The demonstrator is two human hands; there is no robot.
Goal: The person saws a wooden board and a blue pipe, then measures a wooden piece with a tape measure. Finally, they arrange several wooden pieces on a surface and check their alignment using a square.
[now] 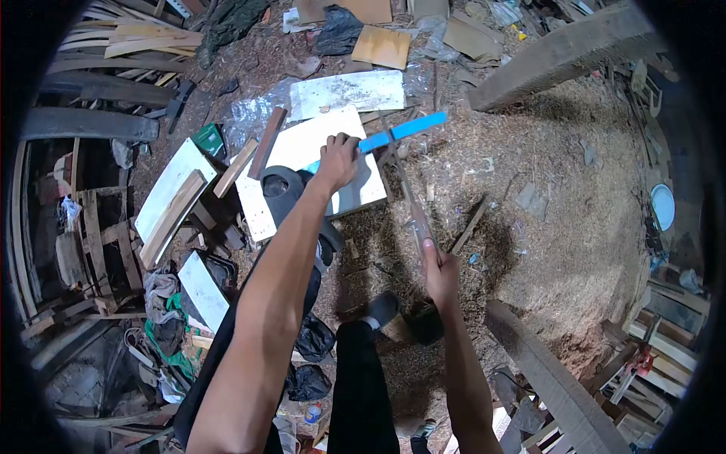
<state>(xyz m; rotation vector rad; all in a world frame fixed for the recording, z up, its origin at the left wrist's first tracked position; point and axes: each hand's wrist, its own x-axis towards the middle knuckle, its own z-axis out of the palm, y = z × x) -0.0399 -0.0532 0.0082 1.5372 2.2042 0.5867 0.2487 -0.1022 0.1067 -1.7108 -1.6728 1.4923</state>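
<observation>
- Our left hand (338, 157) is stretched out ahead of us, fingers wrapped around the near end of a blue strip (393, 133); the strip runs up and to the right from the hand, over the edge of a white board (302, 144) lying on the ground
- Our right hand (439, 271) is closed around the lower end of a thin stick (412, 208); the stick slants up and left from that hand and meets the blue strip just right of our left hand; whether it is a tool or plain wood we cannot tell
- The white board rests on a floor of sawdust (544, 227); a dark plank (268, 142) lies tilted across the board's left edge; a second pale sheet (348, 92) lies just beyond it
- Two heavy beams (560, 47) frame the sawdust, one at the upper right, one at the lower right
- Our dark trouser legs and a shoe (383, 308) show below the hands; scrap wood is piled at the left
</observation>
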